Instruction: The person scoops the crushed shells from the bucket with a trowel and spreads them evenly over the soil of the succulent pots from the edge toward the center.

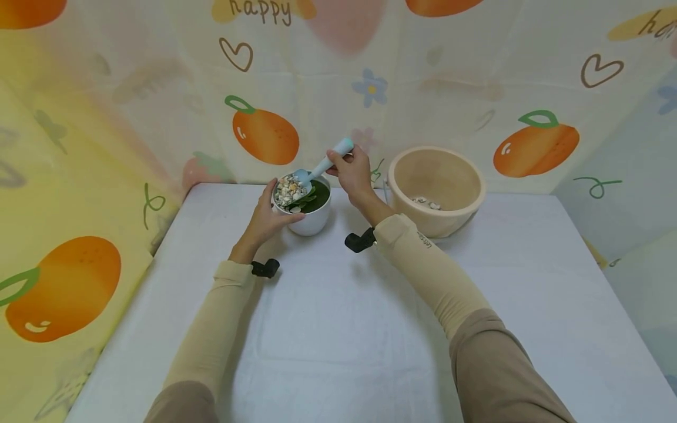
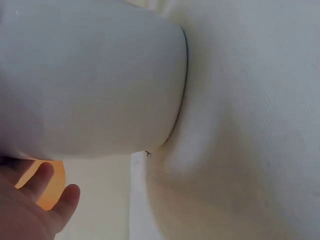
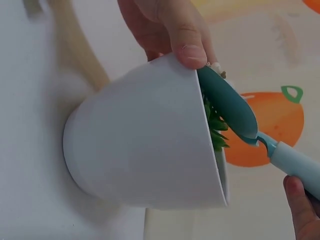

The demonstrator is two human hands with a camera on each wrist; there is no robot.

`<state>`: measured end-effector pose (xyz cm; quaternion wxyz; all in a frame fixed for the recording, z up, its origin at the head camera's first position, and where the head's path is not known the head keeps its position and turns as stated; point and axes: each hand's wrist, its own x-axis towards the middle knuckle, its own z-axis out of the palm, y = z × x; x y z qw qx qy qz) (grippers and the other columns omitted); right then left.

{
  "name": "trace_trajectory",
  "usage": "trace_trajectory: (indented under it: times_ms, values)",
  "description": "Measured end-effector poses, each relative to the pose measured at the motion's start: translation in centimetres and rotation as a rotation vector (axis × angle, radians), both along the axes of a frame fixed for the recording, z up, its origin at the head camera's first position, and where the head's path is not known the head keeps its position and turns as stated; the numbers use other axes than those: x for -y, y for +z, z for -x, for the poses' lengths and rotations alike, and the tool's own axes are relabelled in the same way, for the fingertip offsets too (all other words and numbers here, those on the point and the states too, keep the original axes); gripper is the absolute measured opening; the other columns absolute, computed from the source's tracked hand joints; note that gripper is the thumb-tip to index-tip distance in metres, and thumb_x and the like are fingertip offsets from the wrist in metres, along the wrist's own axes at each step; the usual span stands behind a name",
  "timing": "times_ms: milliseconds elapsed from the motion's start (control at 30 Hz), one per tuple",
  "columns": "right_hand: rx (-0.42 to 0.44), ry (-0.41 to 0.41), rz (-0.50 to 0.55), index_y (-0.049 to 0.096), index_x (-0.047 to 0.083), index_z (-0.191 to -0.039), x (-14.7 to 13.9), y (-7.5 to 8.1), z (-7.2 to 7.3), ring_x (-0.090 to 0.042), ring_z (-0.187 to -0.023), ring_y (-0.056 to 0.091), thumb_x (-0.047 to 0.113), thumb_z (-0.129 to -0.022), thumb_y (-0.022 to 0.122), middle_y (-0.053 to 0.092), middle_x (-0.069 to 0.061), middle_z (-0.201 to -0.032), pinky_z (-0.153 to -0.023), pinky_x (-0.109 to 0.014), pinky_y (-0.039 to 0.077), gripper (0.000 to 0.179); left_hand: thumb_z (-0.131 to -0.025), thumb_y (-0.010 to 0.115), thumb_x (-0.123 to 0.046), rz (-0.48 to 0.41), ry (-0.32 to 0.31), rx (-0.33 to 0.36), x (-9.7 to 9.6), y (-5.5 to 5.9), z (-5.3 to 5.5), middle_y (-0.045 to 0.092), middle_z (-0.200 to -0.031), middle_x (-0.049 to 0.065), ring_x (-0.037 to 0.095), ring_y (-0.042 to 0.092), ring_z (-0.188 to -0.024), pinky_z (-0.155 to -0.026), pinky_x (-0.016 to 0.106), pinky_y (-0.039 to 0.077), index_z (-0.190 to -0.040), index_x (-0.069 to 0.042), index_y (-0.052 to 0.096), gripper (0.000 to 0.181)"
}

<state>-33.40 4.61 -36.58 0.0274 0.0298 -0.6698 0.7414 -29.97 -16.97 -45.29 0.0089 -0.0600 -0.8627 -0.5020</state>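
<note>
A white pot (image 1: 309, 224) stands on the table near its back edge, with green leaves (image 1: 308, 201) inside. My left hand (image 1: 263, 218) holds the pot at its left side and rim; in the right wrist view the thumb (image 3: 190, 50) lies over the rim. My right hand (image 1: 353, 175) grips the pale blue handle of a small trowel (image 1: 324, 167). The trowel's blade (image 3: 232, 105) tilts down over the pot's mouth, close above the leaves. Pale, mixed pebbles (image 1: 290, 191) lie at the blade, over the left part of the opening. The left wrist view shows mostly the pot's wall (image 2: 95, 80).
A larger beige planter (image 1: 439, 220) stands right of the pot, just beyond the right forearm, with a few pebbles (image 1: 425, 202) on its bottom. A white cloth (image 1: 338, 341) covers the table. Behind it hangs a curtain (image 1: 433, 106) printed with oranges.
</note>
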Motion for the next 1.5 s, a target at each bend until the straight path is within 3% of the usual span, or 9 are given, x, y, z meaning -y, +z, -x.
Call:
trace_trajectory:
  times_ms: [200, 600, 767, 1000, 1133, 1500]
  values:
    - [-0.024, -0.012, -0.005, 0.053, -0.004, -0.115, 0.1, 0.2, -0.2, -0.034, -0.101, 0.069, 0.014, -0.096, 0.062, 0.066, -0.026, -0.117, -0.083, -0.030, 0.058, 0.028, -0.075, 0.084, -0.036, -0.013, 0.021, -0.012, -0.3, 0.0, -0.2, 0.021, -0.161, 0.015, 0.032, 0.021, -0.148, -0.119, 0.056, 0.018, -0.156, -0.008, 0.011, 0.113]
    - [-0.091, -0.064, -0.012, 0.055, -0.003, -0.110, 0.3, 0.4, -0.3, -0.030, -0.090, 0.070, 0.014, -0.095, 0.063, 0.067, -0.027, -0.110, -0.080, -0.029, 0.059, 0.024, -0.070, 0.087, -0.034, -0.005, 0.115, -0.182, -1.3, 0.0, -0.8, 0.040, -0.148, 0.019, 0.035, 0.036, -0.137, -0.114, 0.056, 0.028, -0.149, -0.002, 0.028, 0.104]
    - [-0.132, -0.056, -0.030, 0.055, -0.003, -0.109, 0.7, 0.5, -0.4, -0.032, -0.089, 0.071, 0.014, -0.094, 0.064, 0.067, -0.027, -0.107, -0.079, -0.029, 0.059, 0.024, -0.071, 0.085, -0.040, 0.028, 0.120, -0.140, -1.1, 0.1, -0.9, 0.033, -0.152, 0.020, 0.037, 0.030, -0.139, -0.115, 0.058, 0.026, -0.151, -0.002, 0.022, 0.108]
    - [-0.133, -0.054, -0.051, 0.056, -0.003, -0.109, 0.9, 0.5, -0.4, -0.034, -0.091, 0.071, 0.013, -0.094, 0.065, 0.068, -0.027, -0.107, -0.078, -0.029, 0.059, 0.024, -0.076, 0.082, -0.038, 0.032, 0.039, -0.032, 0.2, 0.2, -0.2, 0.021, -0.160, 0.016, 0.033, 0.020, -0.147, -0.118, 0.059, 0.020, -0.156, -0.008, 0.012, 0.111]
    - [-0.122, -0.062, -0.056, 0.056, -0.002, -0.108, 0.8, 0.3, -0.4, -0.029, -0.088, 0.072, 0.015, -0.094, 0.065, 0.069, -0.024, -0.104, -0.078, -0.029, 0.059, 0.024, -0.076, 0.081, -0.042, 0.018, 0.030, 0.018, 0.4, 0.1, -0.1, 0.014, -0.163, 0.012, 0.033, 0.016, -0.150, -0.118, 0.058, 0.019, -0.157, -0.012, 0.008, 0.114]
    - [-0.135, -0.092, -0.034, 0.058, -0.001, -0.103, 1.0, -0.1, -0.7, -0.024, -0.081, 0.073, 0.016, -0.093, 0.067, 0.069, -0.020, -0.095, -0.076, -0.028, 0.059, 0.022, -0.072, 0.085, -0.041, -0.003, 0.119, -0.068, -0.5, -0.3, -1.0, 0.028, -0.157, 0.018, 0.034, 0.026, -0.144, -0.118, 0.057, 0.021, -0.155, -0.006, 0.018, 0.112]
